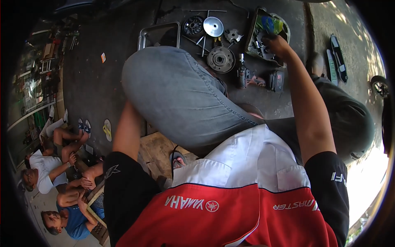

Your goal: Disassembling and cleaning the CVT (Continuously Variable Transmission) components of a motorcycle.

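At the far right my right hand [279,46] reaches into a dark box [251,48] of small metal sockets and parts. Its fingertips are dark among the parts, so whether they grip anything cannot be told. A green and blue packet [269,24] lies in the box beyond that hand. My left forearm [126,131] passes behind my raised knee, which hides the left hand. Nearer to me than the box lie a red and black cordless impact wrench [243,76] with a socket on its nose and a battery pack [276,80].
Left of the box lie a shiny pulley disc [213,26], a finned dark pulley [193,26], a round clutch part [221,59], a small metal plate [233,36] and T-handle wrenches. A metal tray [178,35] stands farther left. Two people [47,168] sit at the left.
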A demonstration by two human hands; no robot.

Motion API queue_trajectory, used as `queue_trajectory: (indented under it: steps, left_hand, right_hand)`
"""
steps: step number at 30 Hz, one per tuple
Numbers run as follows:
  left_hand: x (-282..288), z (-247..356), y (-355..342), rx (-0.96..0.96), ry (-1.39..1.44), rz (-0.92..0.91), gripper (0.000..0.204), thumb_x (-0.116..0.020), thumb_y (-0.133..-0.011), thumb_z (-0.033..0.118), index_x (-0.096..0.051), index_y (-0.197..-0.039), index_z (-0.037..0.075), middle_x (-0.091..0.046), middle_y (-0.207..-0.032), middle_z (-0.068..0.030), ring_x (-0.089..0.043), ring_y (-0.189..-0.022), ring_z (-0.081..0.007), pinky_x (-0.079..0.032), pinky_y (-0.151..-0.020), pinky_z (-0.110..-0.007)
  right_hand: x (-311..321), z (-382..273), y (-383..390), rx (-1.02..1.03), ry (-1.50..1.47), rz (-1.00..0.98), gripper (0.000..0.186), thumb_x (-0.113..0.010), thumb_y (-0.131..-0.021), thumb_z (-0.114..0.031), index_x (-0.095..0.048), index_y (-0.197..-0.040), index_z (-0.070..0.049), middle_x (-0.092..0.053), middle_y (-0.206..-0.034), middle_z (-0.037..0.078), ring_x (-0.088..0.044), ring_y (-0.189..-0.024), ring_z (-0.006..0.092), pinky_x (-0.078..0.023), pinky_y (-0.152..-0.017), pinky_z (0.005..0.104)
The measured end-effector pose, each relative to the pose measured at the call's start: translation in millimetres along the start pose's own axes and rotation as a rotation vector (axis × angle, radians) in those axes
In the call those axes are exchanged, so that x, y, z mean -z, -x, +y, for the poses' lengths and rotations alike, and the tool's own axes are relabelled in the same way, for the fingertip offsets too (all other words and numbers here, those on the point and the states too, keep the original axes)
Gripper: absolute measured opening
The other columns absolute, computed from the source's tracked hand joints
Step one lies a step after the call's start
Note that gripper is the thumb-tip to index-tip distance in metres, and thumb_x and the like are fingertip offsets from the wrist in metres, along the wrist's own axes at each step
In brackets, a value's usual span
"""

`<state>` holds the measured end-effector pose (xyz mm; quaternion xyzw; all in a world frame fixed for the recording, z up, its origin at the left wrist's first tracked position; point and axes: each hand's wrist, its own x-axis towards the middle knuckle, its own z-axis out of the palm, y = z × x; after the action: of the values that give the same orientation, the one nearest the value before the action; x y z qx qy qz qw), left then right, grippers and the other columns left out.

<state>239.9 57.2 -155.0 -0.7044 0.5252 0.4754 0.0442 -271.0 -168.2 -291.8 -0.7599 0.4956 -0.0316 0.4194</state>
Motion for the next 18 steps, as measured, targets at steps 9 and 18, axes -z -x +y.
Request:
queue_trajectory:
  steps: [9,18]
  left_hand:
    - [-123,-28,-60,0.121,0.167,-0.236,0.047,-0.062,-0.096,0.040,-0.061,-0.128,0.006,-0.066,-0.123,-0.0180,-0.065,-0.108,-0.0272,-0.051,-0.087,-0.040]
    - [-251,-32,-98,0.236,0.451,-0.350,0.047,-0.063,-0.096,0.040,-0.060,-0.128,0.006,-0.067,-0.123,-0.0178,-0.065,-0.108,-0.0271,-0.051,-0.087,-0.041]
  right_hand:
    - [-115,53,-7,0.264,0.686,-0.804,0.052,-0.061,-0.089,-0.045,-0.067,-0.121,-0.005,-0.067,-0.119,0.022,-0.064,-0.111,0.0396,-0.051,-0.095,0.0455]
    - [-66,0,-42,0.050,0.274,-0.934,0.042,-0.059,-0.088,-0.040,-0.075,-0.105,-0.004,-0.072,-0.096,0.021,-0.070,-0.089,0.0322,-0.054,-0.082,0.0422]
